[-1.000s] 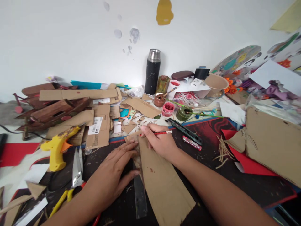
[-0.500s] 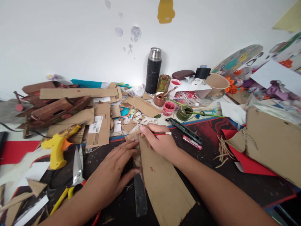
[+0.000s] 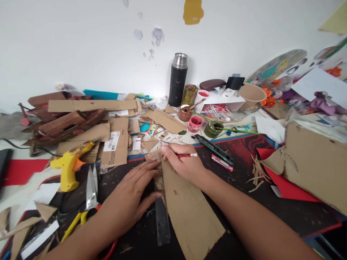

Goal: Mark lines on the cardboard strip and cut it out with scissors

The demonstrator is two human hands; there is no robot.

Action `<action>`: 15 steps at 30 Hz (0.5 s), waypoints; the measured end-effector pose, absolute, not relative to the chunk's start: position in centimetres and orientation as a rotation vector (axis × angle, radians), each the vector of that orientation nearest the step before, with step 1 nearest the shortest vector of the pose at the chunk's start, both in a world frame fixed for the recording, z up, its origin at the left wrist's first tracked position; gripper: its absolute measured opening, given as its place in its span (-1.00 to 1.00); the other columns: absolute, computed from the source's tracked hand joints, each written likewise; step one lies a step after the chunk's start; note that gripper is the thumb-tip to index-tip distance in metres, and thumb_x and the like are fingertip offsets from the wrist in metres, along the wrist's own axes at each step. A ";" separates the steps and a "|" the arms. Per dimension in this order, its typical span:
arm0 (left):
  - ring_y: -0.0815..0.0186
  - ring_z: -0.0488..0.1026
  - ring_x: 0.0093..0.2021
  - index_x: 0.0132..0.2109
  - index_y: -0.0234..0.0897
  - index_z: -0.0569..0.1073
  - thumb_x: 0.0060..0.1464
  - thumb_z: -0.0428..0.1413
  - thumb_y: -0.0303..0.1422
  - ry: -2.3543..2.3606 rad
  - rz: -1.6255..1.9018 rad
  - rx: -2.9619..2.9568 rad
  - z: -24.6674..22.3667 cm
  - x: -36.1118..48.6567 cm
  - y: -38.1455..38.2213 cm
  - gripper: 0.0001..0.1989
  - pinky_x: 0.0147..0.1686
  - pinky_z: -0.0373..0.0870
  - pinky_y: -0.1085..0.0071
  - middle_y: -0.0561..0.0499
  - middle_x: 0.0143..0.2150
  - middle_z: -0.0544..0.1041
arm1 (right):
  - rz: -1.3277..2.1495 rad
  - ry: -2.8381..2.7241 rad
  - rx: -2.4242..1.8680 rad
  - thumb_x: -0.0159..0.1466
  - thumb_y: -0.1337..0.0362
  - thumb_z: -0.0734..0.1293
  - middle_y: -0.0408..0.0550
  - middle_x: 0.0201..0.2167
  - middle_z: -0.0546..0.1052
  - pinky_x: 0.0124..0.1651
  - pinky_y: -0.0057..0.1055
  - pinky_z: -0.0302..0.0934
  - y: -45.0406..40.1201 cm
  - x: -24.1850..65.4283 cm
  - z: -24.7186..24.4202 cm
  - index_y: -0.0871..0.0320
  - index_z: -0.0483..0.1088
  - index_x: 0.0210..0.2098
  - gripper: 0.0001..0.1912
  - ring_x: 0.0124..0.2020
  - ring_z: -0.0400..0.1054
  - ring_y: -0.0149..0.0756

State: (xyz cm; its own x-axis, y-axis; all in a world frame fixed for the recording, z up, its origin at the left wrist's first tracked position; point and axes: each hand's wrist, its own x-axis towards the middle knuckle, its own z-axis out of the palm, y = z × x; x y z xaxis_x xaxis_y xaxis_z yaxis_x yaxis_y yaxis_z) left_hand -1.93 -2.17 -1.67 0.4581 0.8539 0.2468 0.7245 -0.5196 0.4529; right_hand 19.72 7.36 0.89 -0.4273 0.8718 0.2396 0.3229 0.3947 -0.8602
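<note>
A long strip of brown cardboard (image 3: 189,213) lies slanted in front of me. Along its left edge runs a clear ruler (image 3: 162,224), partly covered by my left hand (image 3: 142,184). That hand rests flat on the ruler and the strip's edge, fingers stretched forward and thumb apart. In my right hand (image 3: 184,164) is a red pencil (image 3: 187,155), gripped near the far end of the strip with its tip close to the ruler. The fingers hide part of the pencil.
Left are a yellow glue gun (image 3: 69,169), scissors (image 3: 91,191) and cardboard scraps. Open paint jars (image 3: 195,124) and a black thermos (image 3: 178,81) stand at the back. A utility knife (image 3: 215,150) and a pink lighter-like object (image 3: 221,163) lie right, near a cardboard box (image 3: 314,162).
The view has shifted slightly. My right hand with the pencil has moved very slightly toward me along the ruler. My left hand stays on the ruler.
</note>
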 end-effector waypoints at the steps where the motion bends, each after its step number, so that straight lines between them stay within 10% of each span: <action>1: -0.02 0.45 0.45 0.30 -0.16 0.45 0.46 0.16 -0.09 1.357 0.653 2.427 -1.7 -1.9 -2.2 -0.59 0.39 0.48 -0.06 -0.19 0.46 0.50 | 0.983 -1.948 -1.019 0.58 -0.01 0.22 -0.12 -0.49 0.56 -0.21 -0.35 0.27 7.3 19.7 0.9 0.09 0.40 -0.47 -0.47 -0.40 0.45 -0.30; 15: -0.02 0.45 0.46 0.25 -0.18 0.47 0.46 0.15 -0.10 1.351 0.667 2.439 -1.6 -1.9 -2.2 -0.62 0.40 0.47 -0.06 -0.22 0.44 0.53 | 1.014 -2.074 -1.016 0.59 0.01 0.19 -0.13 -0.53 0.50 -0.25 -0.32 0.19 6.9 19.8 1.6 0.08 0.34 -0.48 -0.46 -0.43 0.39 -0.31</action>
